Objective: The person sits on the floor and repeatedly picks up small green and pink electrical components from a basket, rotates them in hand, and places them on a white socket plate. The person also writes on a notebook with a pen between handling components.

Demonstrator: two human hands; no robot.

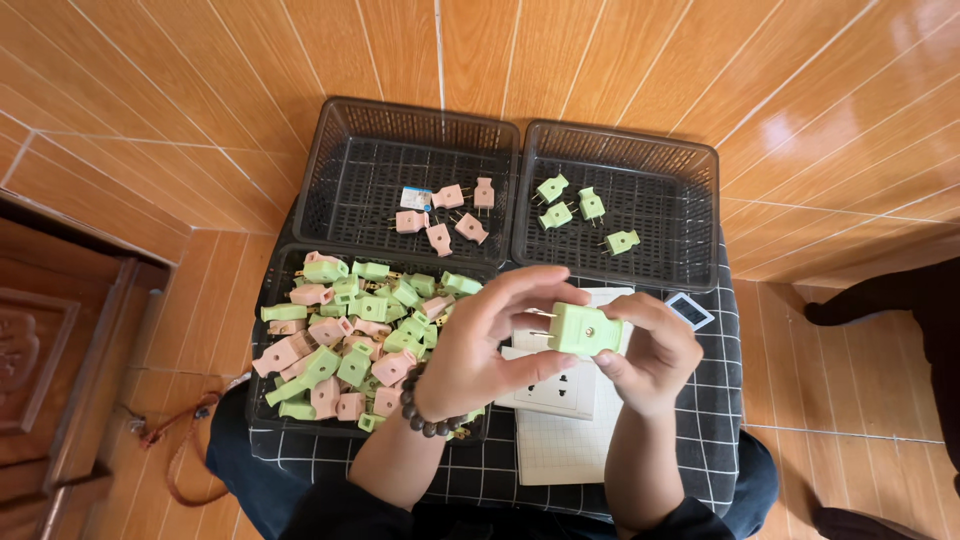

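Note:
Both hands hold one light green plug [584, 329] above a white wall socket [556, 390]. My left hand [480, 345], with a dark bead bracelet on its wrist, grips the plug's pronged end. My right hand [655, 352] holds its other end. Under my left hand a black basket [268, 300] is heaped with several green and pink plugs [350, 340]. Behind it, the back left basket [345, 170] holds several pink plugs [445, 215] and the back right basket [690, 200] holds several green plugs [580, 212].
The baskets and socket rest on a black grid-pattern cloth [710, 400] over my lap, with a white sheet [565, 450] under the socket. A small digital timer [689, 311] lies right of my hands. Orange tiled floor surrounds me; wooden furniture [50, 340] stands left.

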